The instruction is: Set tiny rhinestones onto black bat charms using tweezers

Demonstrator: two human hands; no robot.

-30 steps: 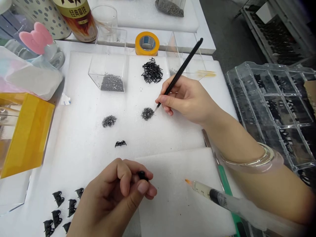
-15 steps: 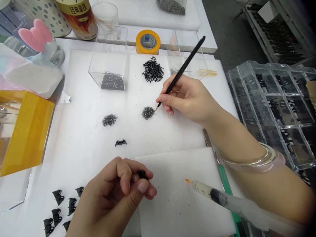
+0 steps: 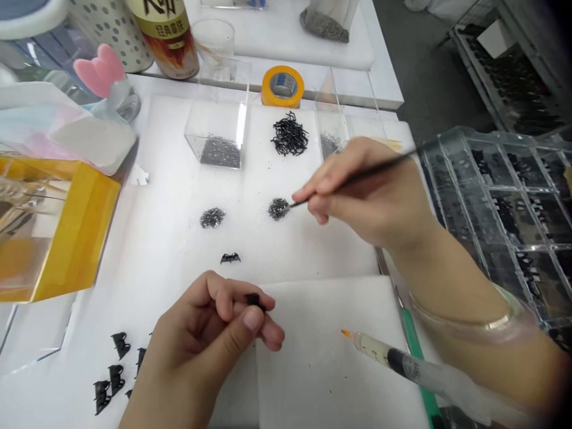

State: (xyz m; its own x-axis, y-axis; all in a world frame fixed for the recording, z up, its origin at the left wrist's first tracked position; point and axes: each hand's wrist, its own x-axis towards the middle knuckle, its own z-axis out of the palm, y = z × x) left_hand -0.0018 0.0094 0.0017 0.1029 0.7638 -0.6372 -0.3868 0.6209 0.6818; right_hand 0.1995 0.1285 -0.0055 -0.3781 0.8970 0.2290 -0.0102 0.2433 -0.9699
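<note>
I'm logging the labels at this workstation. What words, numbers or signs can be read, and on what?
"经典拿铁": on the brown drink container; larger characters above are cut off by the picture's edge.
"1" and "2": on the syringe; its print farther along is blurred.
Too small to read: the print inside the yellow tape roll and the blue marks on the white scrap.

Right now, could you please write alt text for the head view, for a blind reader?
The right hand holds a thin black tool to the edge of a glittery dark pile; the left hand pinches a small black piece. Other black pieces lie at lower left, a syringe at lower right.
</note>
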